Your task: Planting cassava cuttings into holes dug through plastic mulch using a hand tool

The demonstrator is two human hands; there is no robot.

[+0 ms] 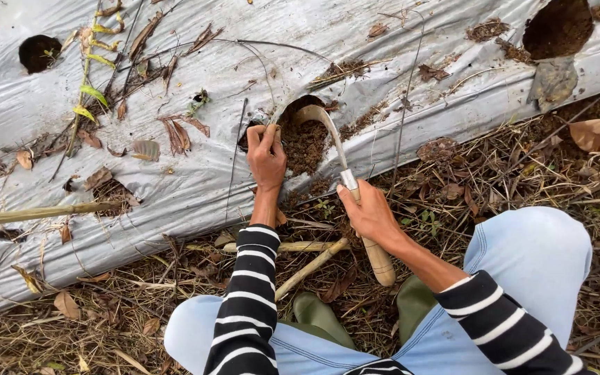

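Sickle [335, 149]: curved blade dug into the soil-filled planting hole [305, 142] in silver plastic mulch sheet [196, 187].
Right hand [368, 214]: fingers clamped on its wooden handle.
Left hand [266, 154]: fingers curled at the hole's rim, just beside the blade.
Risk: a slip could cut those fingers or tear the sheet.

Outdoors, in flat daylight. Silver mulch sheet [355, 42] across a raised bed, littered with dry leaves [175, 135]. Round holes [39, 53] showing dark soil. Below, ground [105, 305] of brown straw and twigs.
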